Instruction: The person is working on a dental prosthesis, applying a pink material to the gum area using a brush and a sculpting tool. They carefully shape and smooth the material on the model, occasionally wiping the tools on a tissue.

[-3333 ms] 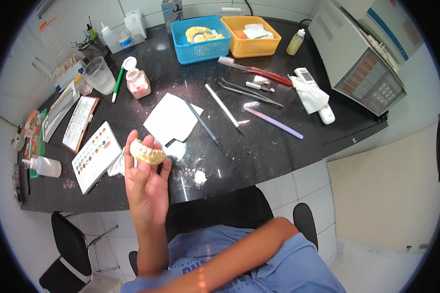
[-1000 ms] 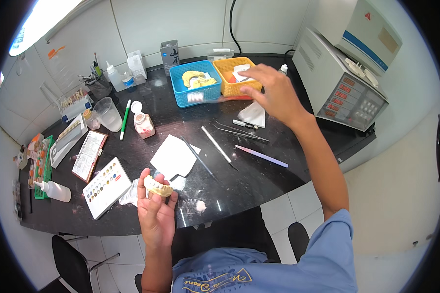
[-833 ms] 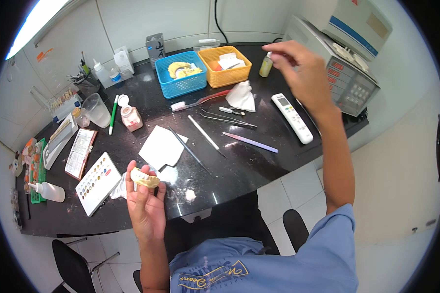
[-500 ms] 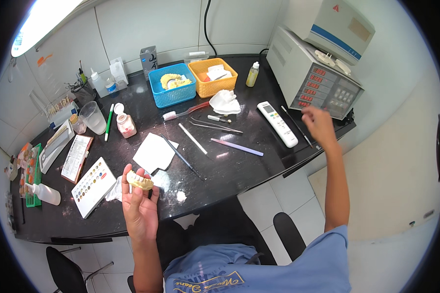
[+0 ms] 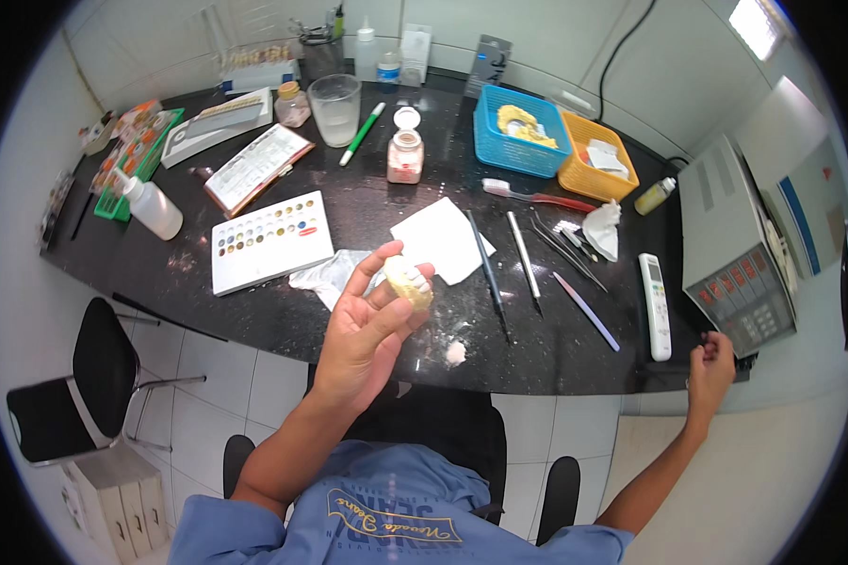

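Note:
A yellow plaster dental cast with white teeth is pinched between the thumb and fingers of my left hand, raised over the front edge of the black table. Far to the right, my right hand is at the table's edge, beside a white remote control and below the front panel of a grey machine. Its fingers are curled together; what they hold, if anything, cannot be made out. White paper and a dark slim-handled tool lie just beyond the cast.
Toward the back are a blue basket, an orange basket, a pink powder jar and a cup. A palette box lies left. Tweezers, a toothbrush and a lilac tool lie right of centre.
The view has swung left, shifting the table's contents rightward in the picture. My left hand has turned the cast. My right hand has gone from in front of the machine's display panel down to the table's edge.

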The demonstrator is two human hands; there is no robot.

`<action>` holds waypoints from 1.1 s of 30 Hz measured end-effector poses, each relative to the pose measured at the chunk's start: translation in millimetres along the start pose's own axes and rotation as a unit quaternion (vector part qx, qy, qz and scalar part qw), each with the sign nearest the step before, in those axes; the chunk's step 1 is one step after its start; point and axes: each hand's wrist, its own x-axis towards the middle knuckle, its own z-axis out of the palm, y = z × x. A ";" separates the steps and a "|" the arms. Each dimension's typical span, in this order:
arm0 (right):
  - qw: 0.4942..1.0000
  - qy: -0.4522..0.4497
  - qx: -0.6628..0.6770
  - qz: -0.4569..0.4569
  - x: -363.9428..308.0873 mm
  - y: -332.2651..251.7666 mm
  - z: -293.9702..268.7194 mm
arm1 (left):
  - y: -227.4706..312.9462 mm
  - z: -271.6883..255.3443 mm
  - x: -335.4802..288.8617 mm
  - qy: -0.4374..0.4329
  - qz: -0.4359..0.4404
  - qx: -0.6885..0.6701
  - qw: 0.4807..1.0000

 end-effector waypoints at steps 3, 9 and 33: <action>0.986 0.008 0.169 0.008 -14.7 -69.7 -13.1 | -0.6 0.5 -0.8 0.005 0.008 0.008 1.000; 0.800 -0.150 0.493 -0.307 -82.2 -217.2 15.1 | -4.8 0.4 0.2 0.022 0.048 0.014 0.999; 0.761 -0.100 0.566 -0.302 -83.4 -242.8 72.4 | 2.8 4.6 3.3 0.051 -0.054 -0.006 0.997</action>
